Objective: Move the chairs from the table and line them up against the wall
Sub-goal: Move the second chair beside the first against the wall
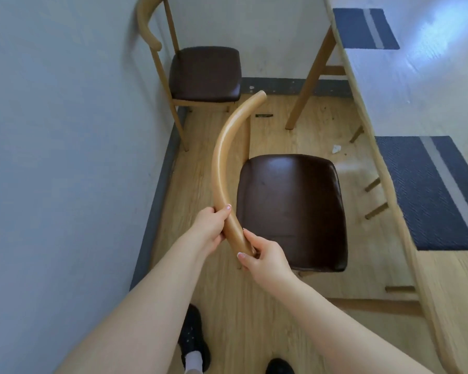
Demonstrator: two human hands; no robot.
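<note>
A wooden chair with a dark brown padded seat point(289, 209) stands in front of me, between the wall and the table. Its curved wooden backrest point(222, 157) arcs toward me. My left hand point(210, 228) grips the backrest from the left, and my right hand point(262, 256) grips its near end from the right. A second chair of the same kind point(204, 72) stands further back, its backrest against the pale wall point(65, 130) on the left.
The light wooden table point(405, 112) runs along the right, with two blue striped placemats point(427, 193) on it. Its legs point(308, 82) stand on the wood floor, where a scrap of white paper point(335, 149) lies. My dark shoes point(192, 338) show at the bottom.
</note>
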